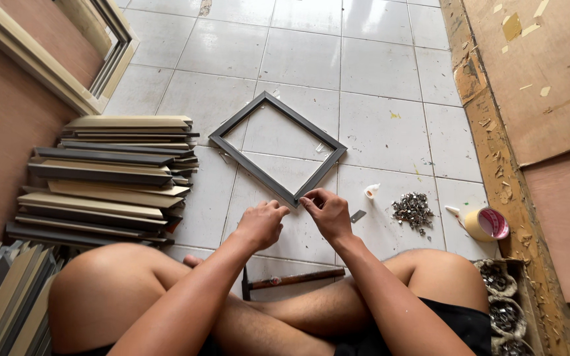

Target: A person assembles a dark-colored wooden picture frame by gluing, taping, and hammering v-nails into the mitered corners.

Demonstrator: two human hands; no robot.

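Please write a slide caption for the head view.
Seated person's left hand and right hand meet at the near corner of a dark picture frame on the tiled floor.

Arms: both were bare to the frame's edge, with no sleeves in view.
Left hand (260,224): bare, with no glove, ring or watch to be seen.
Right hand (328,212): bare likewise, wrist unadorned.
Legs: knees and shins were uncovered.
Clothing: dark shorts (460,320), black in colour, showed at the right thigh.
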